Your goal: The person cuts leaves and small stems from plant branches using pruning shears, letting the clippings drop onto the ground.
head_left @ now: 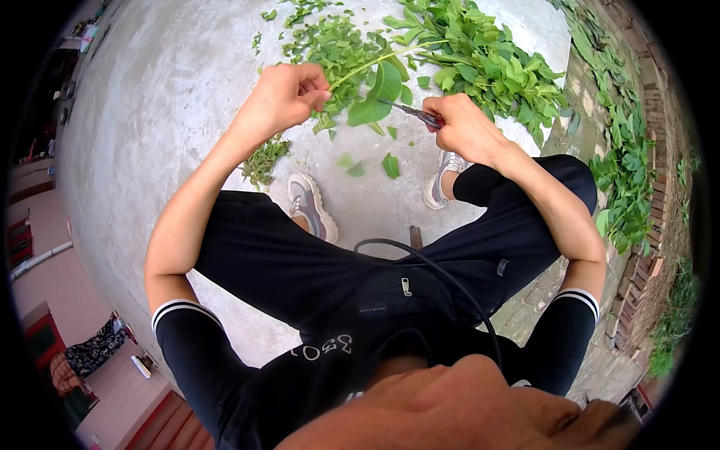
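My left hand (pixel 292 94) pinches one end of a long green leafy stem (pixel 382 57), which stretches up to the right over the ground. From it hangs a broad green leaf (pixel 371 105). In my right hand (pixel 461 124) is a pair of dark scissors (pixel 412 111), its blades pointing left and reaching the leaf's edge. Whether the blades are parted is too small to tell. Beneath the stem lies a heap of cut leaf pieces (pixel 322 45). A blurred green piece (pixel 350 165) appears below the leaf, above the concrete.
A large pile of leafy stems (pixel 495 67) lies beyond my right hand. Wilted stems (pixel 264 159) rest near my left shoe (pixel 311 206). More leafy branches (pixel 626 150) run along a brick edging (pixel 656 120) at far right. A black cable (pixel 442 274) loops over my lap.
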The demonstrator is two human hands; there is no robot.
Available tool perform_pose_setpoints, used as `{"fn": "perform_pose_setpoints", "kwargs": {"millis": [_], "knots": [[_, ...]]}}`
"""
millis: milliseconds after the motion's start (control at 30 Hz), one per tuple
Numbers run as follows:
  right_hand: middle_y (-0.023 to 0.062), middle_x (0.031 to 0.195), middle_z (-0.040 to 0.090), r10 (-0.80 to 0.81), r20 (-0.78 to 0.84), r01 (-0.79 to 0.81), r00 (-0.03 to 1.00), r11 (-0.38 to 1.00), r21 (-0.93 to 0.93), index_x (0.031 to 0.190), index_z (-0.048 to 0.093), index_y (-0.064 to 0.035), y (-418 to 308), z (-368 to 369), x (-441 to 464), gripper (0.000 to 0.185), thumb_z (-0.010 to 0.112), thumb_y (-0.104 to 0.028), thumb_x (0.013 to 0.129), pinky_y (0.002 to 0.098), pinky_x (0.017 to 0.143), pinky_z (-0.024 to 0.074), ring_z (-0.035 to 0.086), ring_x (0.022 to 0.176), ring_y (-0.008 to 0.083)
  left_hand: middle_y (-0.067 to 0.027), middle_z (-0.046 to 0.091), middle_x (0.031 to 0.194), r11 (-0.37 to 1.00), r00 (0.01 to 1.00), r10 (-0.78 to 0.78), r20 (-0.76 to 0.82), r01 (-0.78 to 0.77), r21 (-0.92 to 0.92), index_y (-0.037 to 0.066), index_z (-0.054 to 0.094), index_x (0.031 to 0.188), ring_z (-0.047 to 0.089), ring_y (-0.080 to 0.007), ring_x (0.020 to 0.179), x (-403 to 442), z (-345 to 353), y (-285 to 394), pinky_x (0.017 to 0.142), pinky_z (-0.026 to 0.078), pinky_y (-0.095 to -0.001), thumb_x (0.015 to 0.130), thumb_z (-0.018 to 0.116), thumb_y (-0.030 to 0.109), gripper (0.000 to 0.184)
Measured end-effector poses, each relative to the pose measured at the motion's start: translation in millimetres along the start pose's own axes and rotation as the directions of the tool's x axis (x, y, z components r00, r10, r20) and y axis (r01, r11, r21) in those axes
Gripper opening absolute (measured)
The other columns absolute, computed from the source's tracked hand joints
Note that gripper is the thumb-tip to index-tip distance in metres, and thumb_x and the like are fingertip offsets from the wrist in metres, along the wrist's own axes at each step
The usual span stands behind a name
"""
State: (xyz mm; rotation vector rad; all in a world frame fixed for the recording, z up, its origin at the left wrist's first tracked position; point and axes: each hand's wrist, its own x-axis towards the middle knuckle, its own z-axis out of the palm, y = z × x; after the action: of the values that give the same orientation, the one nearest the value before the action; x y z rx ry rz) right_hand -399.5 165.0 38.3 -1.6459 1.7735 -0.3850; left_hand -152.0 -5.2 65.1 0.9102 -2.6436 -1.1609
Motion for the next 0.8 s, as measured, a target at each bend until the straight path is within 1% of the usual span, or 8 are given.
{"fn": "perform_pose_setpoints", "kwargs": {"millis": [100, 167, 300, 467, 567, 667, 767, 800], "knots": [[0.031, 0.074, 0.057, -0.153, -0.176, 0.166, 0.972, 0.984, 0.063, 0.078, 0.058, 0.0076, 7, 15, 3, 0.014, 0.052, 0.0, 0.069, 0.0525, 0.066, 0.0437, 0.055, 0.073, 0.0496, -0.0055, 0.065, 0.067, 1.0, 1.0, -0.012, 0.014, 0.012, -0.017, -0.001, 0.063, 0.085, 0.055, -0.0091, 0.057, -3, 5, 8, 0.053, 0.044, -0.0273, 0.087, 0.066, 0.004, 0.006], [0.0313, 0.074, 0.057, -0.091, -0.106, 0.1, 0.99, 0.992, 0.078, 0.078, 0.057, 0.0085, 4, 13, 2, 0.014, 0.051, 0.0, 0.068, 0.0528, 0.066, 0.0435, 0.055, 0.073, 0.0499, -0.0111, 0.067, 0.069, 0.999, 0.999, -0.023, 0.032, 0.024, -0.035, -0.001, 0.066, 0.085, 0.063, -0.0164, 0.062, -3, 10, 7, 0.06, 0.051, -0.0313, 0.081, 0.069, 0.004, 0.007], [0.0318, 0.076, 0.058, 0.018, -0.028, -0.019, 0.999, 1.0, -0.015, 0.085, 0.058, 0.0092, -6, 8, 1, 0.02, 0.05, 0.001, 0.068, 0.0524, 0.066, 0.044, 0.055, 0.073, 0.0503, -0.0114, 0.067, 0.069, 0.999, 0.999, -0.026, 0.026, 0.027, -0.023, -0.001, 0.066, 0.085, 0.063, -0.0176, 0.062, -4, 14, 9, 0.06, 0.051, -0.0319, 0.081, 0.069, 0.004, 0.007], [0.0311, 0.073, 0.059, -0.057, -0.105, 0.058, 0.993, 0.998, 0.002, 0.077, 0.061, 0.0067, -2, 10, 0, 0.016, 0.051, -0.003, 0.068, 0.0509, 0.066, 0.0462, 0.057, 0.073, 0.0494, -0.0114, 0.067, 0.068, 0.998, 0.998, -0.059, 0.028, 0.059, -0.013, -0.001, 0.066, 0.085, 0.064, -0.0187, 0.062, -4, 8, 14, 0.06, 0.051, -0.0327, 0.082, 0.069, 0.003, 0.007], [0.0309, 0.072, 0.059, -0.073, -0.124, 0.071, 0.99, 0.997, -0.017, 0.074, 0.061, 0.0059, -2, 12, 1, 0.015, 0.052, -0.004, 0.068, 0.0512, 0.067, 0.047, 0.057, 0.073, 0.0493, -0.0033, 0.064, 0.065, 0.999, 0.999, 0.047, 0.025, -0.047, -0.012, -0.001, 0.062, 0.084, 0.055, -0.0075, 0.057, -6, 15, 8, 0.054, 0.045, -0.0256, 0.088, 0.065, 0.002, 0.006], [0.029, 0.069, 0.057, -0.064, -0.126, 0.053, 0.99, 0.995, -0.085, 0.082, 0.061, 0.005, 1, 18, 0, 0.02, 0.053, -0.001, 0.064, 0.0511, 0.064, 0.0448, 0.055, 0.07, 0.0493, -0.0029, 0.064, 0.066, 0.998, 0.997, 0.068, 0.031, -0.068, -0.016, -0.001, 0.063, 0.085, 0.056, -0.0079, 0.058, -6, 19, 6, 0.054, 0.045, -0.0261, 0.088, 0.065, 0.001, 0.004], [0.0294, 0.074, 0.059, -0.081, -0.055, 0.071, 0.995, 0.985, -0.159, 0.087, 0.059, 0.0056, -4, 11, -3, 0.024, 0.052, 0.0, 0.065, 0.0523, 0.069, 0.0463, 0.057, 0.076, 0.0492, -0.0138, 0.068, 0.069, 0.999, 0.998, -0.048, -0.031, 0.048, -0.016, 0.0, 0.065, 0.086, 0.066, -0.0229, 0.063, -5, 11, 14, 0.061, 0.052, -0.0338, 0.083, 0.067, 0.003, 0.004], [0.0301, 0.077, 0.06, -0.089, -0.02, 0.084, 0.996, 0.979, -0.185, 0.088, 0.058, 0.0062, -6, 8, -3, 0.024, 0.051, -0.001, 0.066, 0.0531, 0.072, 0.0476, 0.059, 0.079, 0.0491, -0.0146, 0.067, 0.07, 0.999, 0.997, -0.007, -0.074, 0.01, 0.037, 0.001, 0.064, 0.086, 0.066, -0.0255, 0.064, -4, 9, 13, 0.062, 0.052, -0.0353, 0.084, 0.066, 0.003, 0.004]]}}
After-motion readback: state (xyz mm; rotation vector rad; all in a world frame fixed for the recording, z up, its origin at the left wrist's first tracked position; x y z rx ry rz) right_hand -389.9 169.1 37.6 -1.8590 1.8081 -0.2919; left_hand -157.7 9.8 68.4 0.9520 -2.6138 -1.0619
